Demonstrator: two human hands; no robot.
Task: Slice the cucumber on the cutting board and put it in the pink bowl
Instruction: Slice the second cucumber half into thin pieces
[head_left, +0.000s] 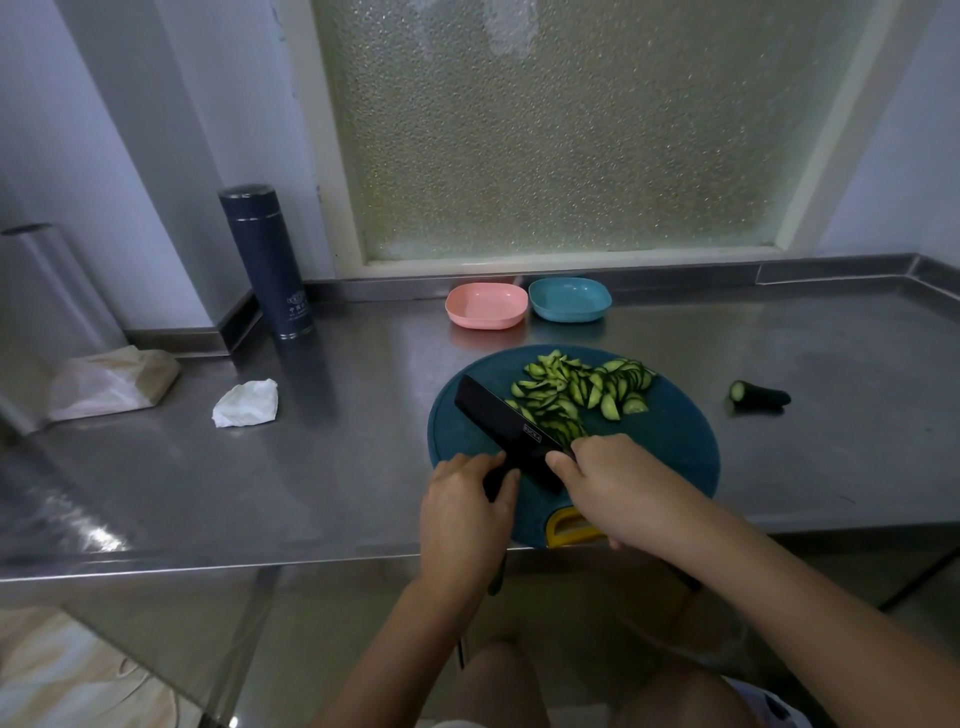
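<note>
**kb_lurker:** ok so where's the cucumber at right now?

**dicedaily:** Mostly cut up. A pile of cucumber slices (582, 389) lies on the far half of the round teal cutting board (675, 457), some fanned out in a row and some just heaped. One uncut cucumber end (759, 395) sits on the steel surface (363, 467) off to the right of the board, well apart from the pile.

**kb_lurker:** and the hands?

**dicedaily:** The left grip (467, 499) is curled snug round the dark handle of a black knife (509, 431). The blade runs slanted up and to the left across the board, flat side showing, and the nearest slices are touching its right edge. The right grip (613, 488) is over the board's near side with the thumb on the flat of the blade and the fingers bent down at the slices there. Honestly can't tell if it has hold of anything, since the hand covers that spot.

**kb_lurker:** bowl?

**dicedaily:** The pink bowl (485, 306) is at the back of the surface beyond the board, right beside a blue bowl (569, 299), under the frosted window (571, 130). Over on the left there's a dark blue flask (267, 260) standing upright, a crumpled tissue (244, 405) and a plastic bag (114, 382).
</note>
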